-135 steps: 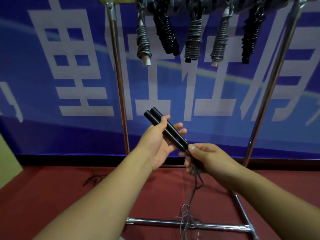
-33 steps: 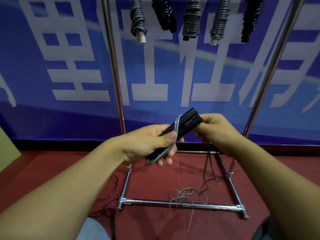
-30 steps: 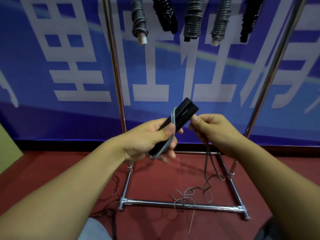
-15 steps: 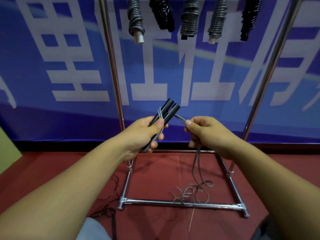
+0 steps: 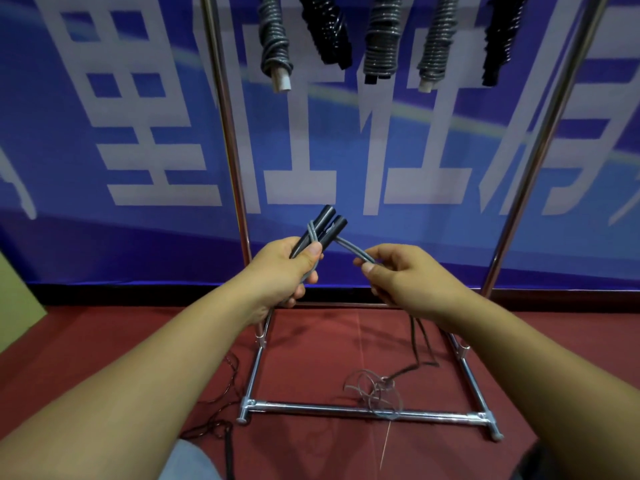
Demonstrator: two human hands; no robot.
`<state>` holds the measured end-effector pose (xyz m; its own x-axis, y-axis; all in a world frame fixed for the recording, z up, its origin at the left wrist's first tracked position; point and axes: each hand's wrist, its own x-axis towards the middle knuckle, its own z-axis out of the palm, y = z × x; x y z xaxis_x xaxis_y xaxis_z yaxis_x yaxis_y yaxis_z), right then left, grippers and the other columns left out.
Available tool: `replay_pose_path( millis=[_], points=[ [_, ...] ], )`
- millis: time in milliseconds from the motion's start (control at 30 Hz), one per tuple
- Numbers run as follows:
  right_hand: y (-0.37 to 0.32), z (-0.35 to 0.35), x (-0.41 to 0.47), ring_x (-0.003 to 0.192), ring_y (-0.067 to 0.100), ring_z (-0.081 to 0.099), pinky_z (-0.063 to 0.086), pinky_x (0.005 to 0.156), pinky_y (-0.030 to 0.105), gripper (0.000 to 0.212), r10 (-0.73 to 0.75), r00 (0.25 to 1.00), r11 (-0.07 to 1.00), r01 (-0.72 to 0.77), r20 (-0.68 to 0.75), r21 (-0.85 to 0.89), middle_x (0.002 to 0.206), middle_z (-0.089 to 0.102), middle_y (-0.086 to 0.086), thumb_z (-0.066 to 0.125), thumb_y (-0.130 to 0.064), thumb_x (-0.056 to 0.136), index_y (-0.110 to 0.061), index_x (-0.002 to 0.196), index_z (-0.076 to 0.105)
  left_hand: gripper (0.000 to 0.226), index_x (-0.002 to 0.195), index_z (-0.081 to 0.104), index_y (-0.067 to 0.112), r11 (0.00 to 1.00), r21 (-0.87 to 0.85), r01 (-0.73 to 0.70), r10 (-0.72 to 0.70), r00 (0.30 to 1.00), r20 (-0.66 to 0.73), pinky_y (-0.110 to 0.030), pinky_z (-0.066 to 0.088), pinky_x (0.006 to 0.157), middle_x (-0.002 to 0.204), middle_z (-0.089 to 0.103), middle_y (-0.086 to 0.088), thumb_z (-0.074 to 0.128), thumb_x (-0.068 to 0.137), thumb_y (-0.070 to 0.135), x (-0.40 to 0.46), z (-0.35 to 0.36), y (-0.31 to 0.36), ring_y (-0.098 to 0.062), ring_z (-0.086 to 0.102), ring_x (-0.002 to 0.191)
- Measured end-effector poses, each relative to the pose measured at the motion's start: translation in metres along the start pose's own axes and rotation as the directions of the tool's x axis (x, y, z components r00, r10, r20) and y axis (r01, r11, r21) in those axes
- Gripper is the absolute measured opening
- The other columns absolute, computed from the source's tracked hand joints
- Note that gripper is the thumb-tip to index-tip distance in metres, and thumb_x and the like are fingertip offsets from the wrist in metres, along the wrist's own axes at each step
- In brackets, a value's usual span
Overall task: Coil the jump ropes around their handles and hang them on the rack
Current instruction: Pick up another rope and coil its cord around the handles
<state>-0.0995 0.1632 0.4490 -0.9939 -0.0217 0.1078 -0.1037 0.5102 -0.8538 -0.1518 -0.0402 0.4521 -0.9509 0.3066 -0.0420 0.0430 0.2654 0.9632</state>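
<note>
My left hand grips two black jump rope handles held side by side, their tips pointing up and away. A grey rope crosses over the handles near their upper ends and runs right into my right hand, which pinches it. From that hand the rope drops to a loose tangle on the floor by the rack's front bar. The chrome rack stands just behind my hands.
Several coiled jump ropes hang from the rack's top, out of frame. A blue banner covers the wall behind. The rack's base bar lies on the red carpet. Another dark rope lies on the floor at lower left.
My right hand has pulled the rope away from the handles to the right, drawing a turn across them. The handles have tilted more upright in my left hand.
</note>
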Motion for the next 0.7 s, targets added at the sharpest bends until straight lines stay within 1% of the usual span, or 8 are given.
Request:
replay_pose_path(
  millis=[100, 200, 267, 367, 433, 500, 600, 700],
  points=[
    [0.002, -0.001, -0.001, 0.053, 0.016, 0.047, 0.041, 0.059, 0.035, 0.021, 0.027, 0.999, 0.999, -0.028, -0.016, -0.045, 0.056, 0.060, -0.003, 0.060, -0.033, 0.097, -0.016, 0.087, 0.067, 0.026, 0.107, 0.063, 0.015, 0.999, 0.049, -0.004, 0.006, 0.999, -0.045, -0.024, 0.039, 0.046, 0.074, 0.060, -0.001, 0.050, 0.103, 0.038, 0.002, -0.003, -0.002, -0.011, 0.043, 0.047],
    [0.002, -0.005, -0.004, 0.047, 0.012, 0.049, 0.040, 0.055, 0.026, 0.025, 0.045, 0.998, 0.994, -0.049, -0.038, -0.099, 0.056, 0.056, 0.000, 0.060, -0.037, 0.096, -0.015, 0.086, 0.068, 0.027, 0.106, 0.062, 0.013, 0.995, 0.102, 0.001, 0.008, 0.996, -0.090, -0.025, 0.038, 0.048, 0.073, 0.061, 0.000, 0.050, 0.103, 0.037, 0.004, -0.012, -0.006, -0.012, 0.043, 0.049],
    [0.000, -0.006, -0.006, 0.047, 0.008, 0.047, 0.038, 0.050, 0.022, 0.025, 0.018, 0.999, 0.981, -0.027, -0.046, -0.191, 0.058, 0.055, -0.004, 0.061, -0.038, 0.095, -0.016, 0.087, 0.068, 0.026, 0.101, 0.062, 0.015, 0.977, 0.210, -0.027, 0.047, 0.995, -0.093, -0.027, 0.040, 0.052, 0.072, 0.064, 0.001, 0.050, 0.103, 0.039, 0.007, -0.018, -0.011, -0.012, 0.045, 0.049],
    [-0.003, -0.006, -0.010, 0.061, 0.009, 0.054, 0.040, 0.055, 0.026, 0.017, -0.099, 0.994, 0.900, 0.072, -0.041, -0.431, 0.066, 0.061, -0.007, 0.062, -0.037, 0.093, -0.022, 0.085, 0.065, 0.026, 0.091, 0.059, 0.018, 0.891, 0.450, -0.065, 0.106, 0.992, -0.066, -0.029, 0.044, 0.062, 0.073, 0.069, 0.002, 0.050, 0.102, 0.040, 0.012, -0.022, -0.018, -0.011, 0.054, 0.057],
    [-0.003, -0.006, -0.011, 0.068, 0.014, 0.053, 0.040, 0.059, 0.030, 0.012, -0.185, 0.983, 0.813, 0.143, -0.017, -0.565, 0.069, 0.056, -0.010, 0.061, -0.034, 0.092, -0.026, 0.083, 0.058, 0.025, 0.090, 0.058, 0.019, 0.830, 0.555, -0.051, 0.060, 0.998, 0.002, -0.027, 0.043, 0.061, 0.073, 0.070, 0.002, 0.052, 0.101, 0.041, 0.013, -0.023, -0.022, -0.011, 0.057, 0.060],
    [-0.001, -0.006, -0.011, 0.075, 0.015, 0.051, 0.041, 0.064, 0.034, 0.010, -0.255, 0.967, 0.731, 0.211, 0.027, -0.649, 0.074, 0.051, -0.012, 0.060, -0.035, 0.093, -0.030, 0.085, 0.055, 0.024, 0.093, 0.059, 0.021, 0.773, 0.634, -0.022, -0.046, 0.995, 0.091, -0.025, 0.044, 0.058, 0.071, 0.070, 0.003, 0.053, 0.100, 0.043, 0.013, -0.023, -0.026, -0.013, 0.060, 0.062],
    [0.001, -0.008, -0.010, 0.081, 0.018, 0.054, 0.043, 0.067, 0.036, 0.013, -0.305, 0.951, 0.692, 0.259, 0.052, -0.674, 0.081, 0.052, -0.012, 0.058, -0.041, 0.094, -0.029, 0.091, 0.060, 0.028, 0.101, 0.060, 0.018, 0.715, 0.699, 0.002, -0.166, 0.972, 0.168, -0.030, 0.049, 0.064, 0.072, 0.073, 0.001, 0.054, 0.100, 0.046, 0.012, -0.020, -0.031, -0.019, 0.063, 0.069],
    [0.005, -0.009, -0.008, 0.082, 0.020, 0.055, 0.038, 0.065, 0.034, 0.017, -0.336, 0.942, 0.675, 0.259, 0.024, -0.691, 0.084, 0.050, -0.011, 0.056, -0.046, 0.094, -0.030, 0.094, 0.062, 0.026, 0.101, 0.056, 0.021, 0.708, 0.706, -0.011, -0.184, 0.962, 0.200, -0.032, 0.048, 0.064, 0.078, 0.075, -0.003, 0.054, 0.099, 0.046, 0.011, -0.015, -0.032, -0.019, 0.061, 0.069]
  ],
)
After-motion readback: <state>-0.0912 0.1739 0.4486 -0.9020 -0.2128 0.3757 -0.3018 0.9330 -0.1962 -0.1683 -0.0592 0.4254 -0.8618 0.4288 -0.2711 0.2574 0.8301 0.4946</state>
